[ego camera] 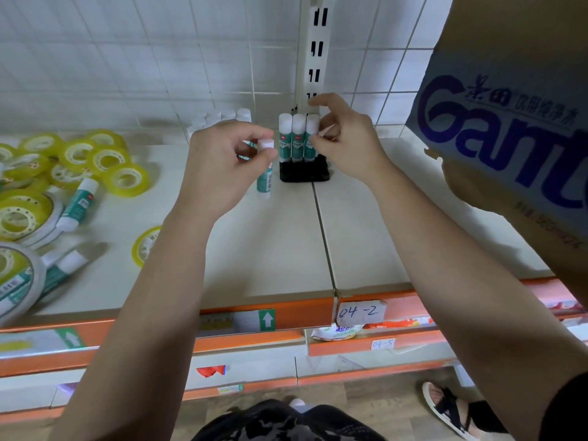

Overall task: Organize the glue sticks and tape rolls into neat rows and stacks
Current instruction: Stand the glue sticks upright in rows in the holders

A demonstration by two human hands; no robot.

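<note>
The left hand [222, 160] pinches a stick [265, 181] upright just left of the far row [298, 138] of three, whose right end the right hand [343, 138] pinches steady, so it should set the stick down plumb, snug against the row, caps level.
</note>
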